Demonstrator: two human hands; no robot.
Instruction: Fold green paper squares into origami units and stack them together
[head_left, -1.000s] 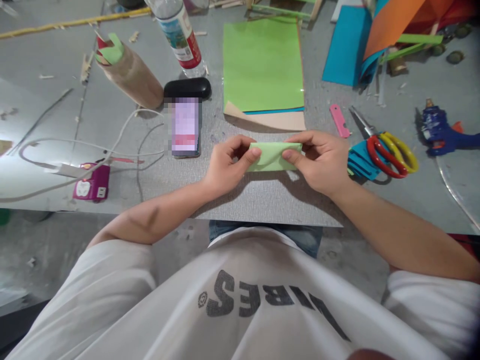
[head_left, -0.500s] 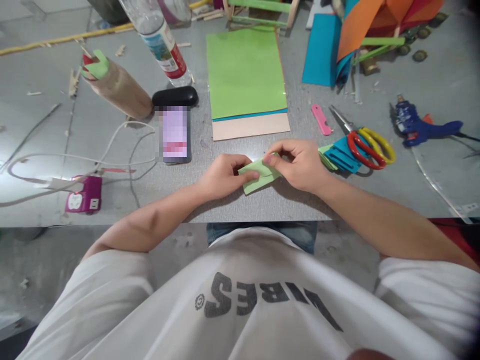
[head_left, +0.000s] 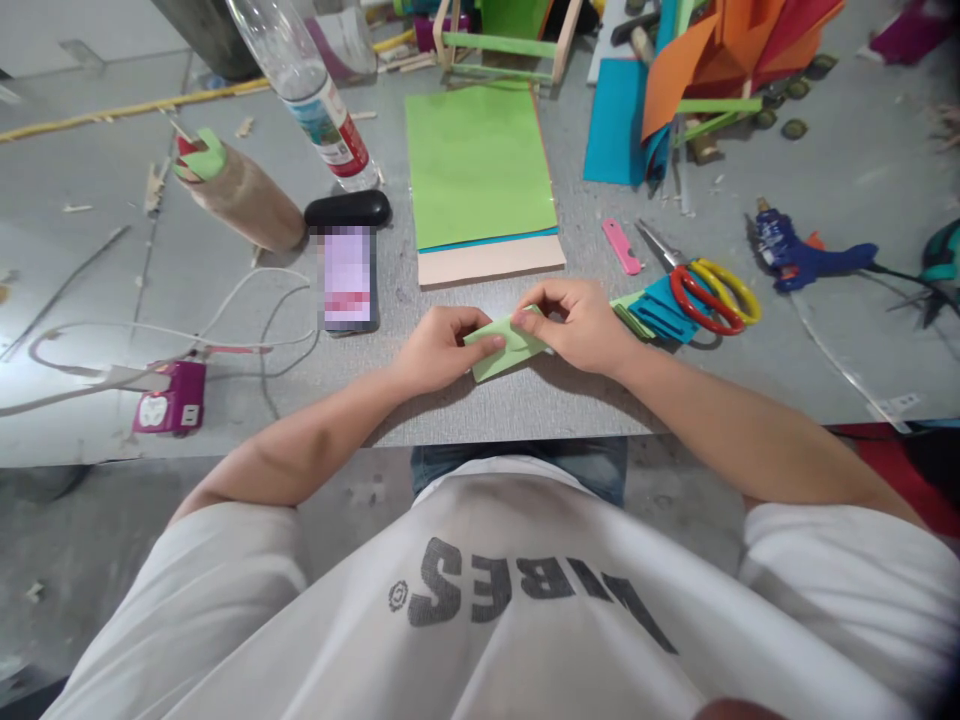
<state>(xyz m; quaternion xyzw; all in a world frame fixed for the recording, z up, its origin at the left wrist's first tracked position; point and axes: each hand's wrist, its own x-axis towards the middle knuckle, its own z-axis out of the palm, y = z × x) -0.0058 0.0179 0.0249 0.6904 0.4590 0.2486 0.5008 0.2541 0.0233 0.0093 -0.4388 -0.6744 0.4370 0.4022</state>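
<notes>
A small folded piece of light green paper [head_left: 504, 350] lies tilted on the grey table [head_left: 525, 400], close to its front edge. My left hand [head_left: 439, 345] pinches its left end with thumb and fingers. My right hand [head_left: 581, 325] presses down on the paper's upper right part with its fingertips. Both hands touch the paper and nearly meet over it.
Behind the hands lies a stack of green, blue and tan sheets [head_left: 480, 175]. A phone [head_left: 346, 278] and a black case [head_left: 347, 209] sit to the left. At right lie red-and-yellow scissors [head_left: 709, 292] on blue paper scraps, a pink cutter [head_left: 622, 246] and a blue glue gun [head_left: 802, 255].
The paper was held up level between both hands; now it rests tilted on the table. My right hand has moved left onto it. The view has shifted slightly.
</notes>
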